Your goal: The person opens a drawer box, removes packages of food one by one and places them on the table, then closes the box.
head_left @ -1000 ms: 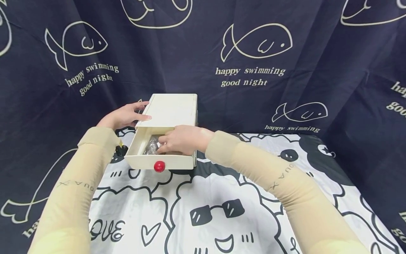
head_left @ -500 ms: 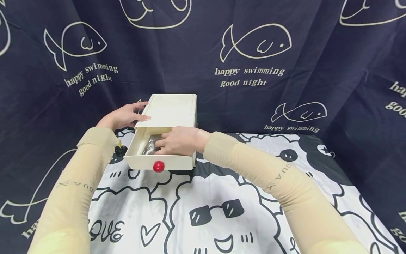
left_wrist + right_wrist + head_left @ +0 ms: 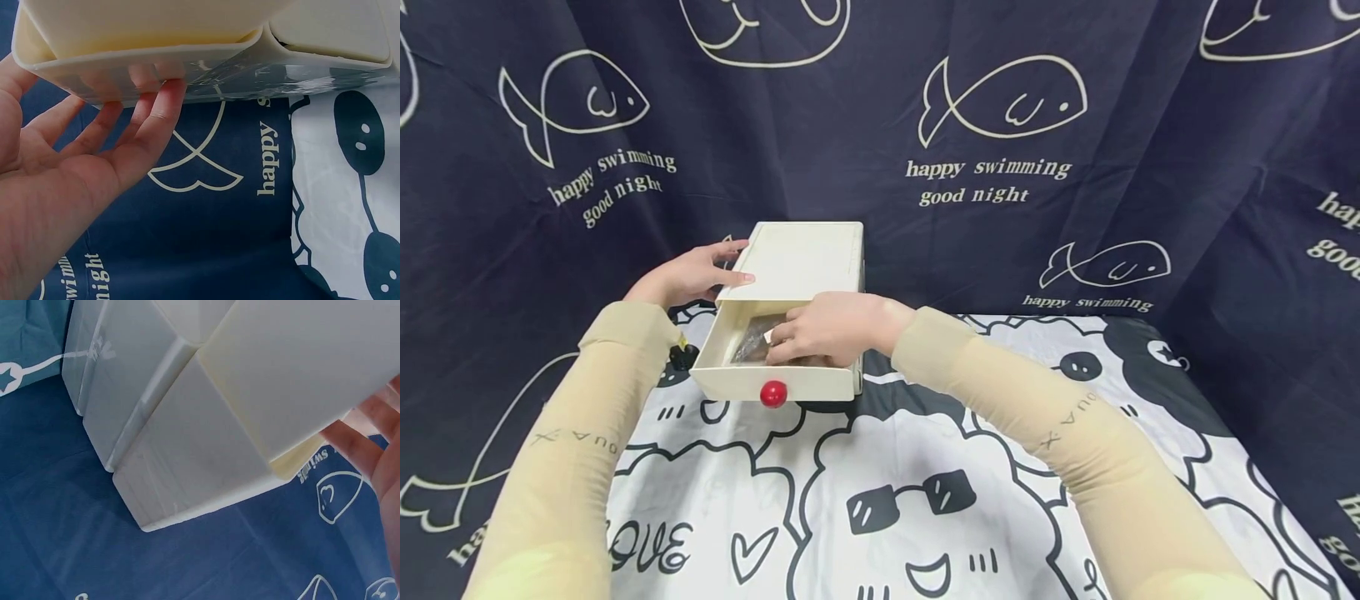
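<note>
A white drawer box (image 3: pixel 808 254) stands at the far left of the cloth in the head view. Its drawer (image 3: pixel 718 383), with a red ball knob (image 3: pixel 773 394), is pulled out toward me. My left hand (image 3: pixel 688 273) rests on the box's left edge, thumb on the top; the left wrist view has the fingers nearly straight against the box's side. Down in the drawer, my right hand (image 3: pixel 842 327) bends its fingers and thumb at the edge of a crinkled clear plastic bag (image 3: pixel 747 343), pinching it. A small white patch shows by the fingertips. The right palm hides the drawer's right part.
A white cloth with black sheep drawings (image 3: pixel 925 467) covers the table. Behind stands a dark blue curtain (image 3: pixel 880 167) with fish prints, close to the box's back. A small black and yellow thing (image 3: pixel 682 356) lies left of the drawer.
My right hand dipped slightly, then rose a little inside the drawer. The plastic bag has shifted and changed shape, and a white patch now shows. The left hand stays put.
</note>
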A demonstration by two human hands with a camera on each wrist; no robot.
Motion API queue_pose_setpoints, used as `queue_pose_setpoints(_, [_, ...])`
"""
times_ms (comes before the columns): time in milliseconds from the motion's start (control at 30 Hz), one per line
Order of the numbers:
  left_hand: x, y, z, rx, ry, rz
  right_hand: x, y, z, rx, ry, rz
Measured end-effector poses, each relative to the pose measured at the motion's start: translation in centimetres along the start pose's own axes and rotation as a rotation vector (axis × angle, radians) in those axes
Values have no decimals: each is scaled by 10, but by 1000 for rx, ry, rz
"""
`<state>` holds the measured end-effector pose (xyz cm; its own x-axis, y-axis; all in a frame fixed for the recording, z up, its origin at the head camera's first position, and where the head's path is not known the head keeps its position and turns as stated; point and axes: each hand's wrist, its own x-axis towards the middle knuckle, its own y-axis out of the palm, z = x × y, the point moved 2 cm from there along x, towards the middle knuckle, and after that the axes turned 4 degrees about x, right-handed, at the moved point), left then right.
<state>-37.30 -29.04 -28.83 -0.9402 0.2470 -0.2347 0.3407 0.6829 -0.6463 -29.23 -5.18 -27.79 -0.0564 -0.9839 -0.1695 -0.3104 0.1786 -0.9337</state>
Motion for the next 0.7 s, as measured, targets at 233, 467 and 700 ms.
queue_pose_setpoints(233, [0,0,0,-4,10,5,-7,1,-5,28,1,-77])
queue_pose_setpoints(467, [1,-1,1,-34,10,14,-16,9,-8,-27,7,-205])
queue_pose_setpoints(700, [3,-2,2,-43,6,15,-22,11,-8,-24,-8,-276])
